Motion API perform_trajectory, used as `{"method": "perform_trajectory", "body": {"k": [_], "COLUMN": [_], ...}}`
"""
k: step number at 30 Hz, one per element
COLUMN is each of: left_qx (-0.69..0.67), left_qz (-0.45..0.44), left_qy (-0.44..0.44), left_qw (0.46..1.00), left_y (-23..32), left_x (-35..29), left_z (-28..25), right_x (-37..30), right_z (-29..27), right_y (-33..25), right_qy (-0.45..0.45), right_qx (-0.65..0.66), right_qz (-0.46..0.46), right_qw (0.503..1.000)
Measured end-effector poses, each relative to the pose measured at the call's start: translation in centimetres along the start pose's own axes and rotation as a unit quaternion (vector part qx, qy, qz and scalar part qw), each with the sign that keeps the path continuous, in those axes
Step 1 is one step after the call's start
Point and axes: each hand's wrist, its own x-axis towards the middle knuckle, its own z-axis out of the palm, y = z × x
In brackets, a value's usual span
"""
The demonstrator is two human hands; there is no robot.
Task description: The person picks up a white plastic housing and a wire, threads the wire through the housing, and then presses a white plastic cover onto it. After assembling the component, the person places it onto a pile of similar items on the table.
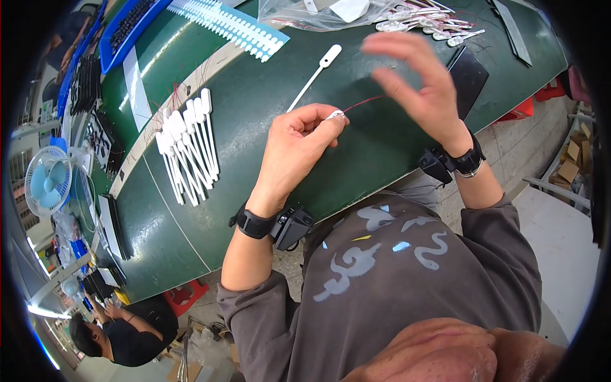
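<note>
My left hand (299,141) is closed around a small white part with a thin red wire (364,102) running out of it to the right, held just above the green table (254,114). Hovering to the right of the wire, my right hand (420,83) has its fingers spread and holds nothing. A single white paddle-shaped stick (316,74) lies on the table just beyond my left hand. Both wrists carry black bands with small black devices.
A row of several white sticks (188,146) lies at the left. A clear bag and a pile of white wired parts (420,22) sit at the far edge, beside a black flat piece (470,73). A blue-white strip (232,25), blue trays, a small fan (48,180) and another person (118,334) are at the left.
</note>
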Motion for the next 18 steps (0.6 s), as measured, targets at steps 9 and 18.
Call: {"method": "perform_trajectory", "body": {"k": [9,18], "left_qx": [-0.005,-0.015], "left_qz": [-0.002,-0.007], "left_qy": [-0.005,-0.023], "left_qw": [1.000,1.000], "left_y": [-0.2,-0.2], "left_x": [0.1,0.0], "left_z": [-0.2,-0.1], "right_x": [-0.1,-0.3], "right_z": [0.6,1.2], "right_y": [-1.7,-1.1], "right_qy": [-0.111,-0.124], "right_qx": [-0.068,-0.032], "right_qz": [-0.177,-0.143], "right_qw": [0.976,0.981]}}
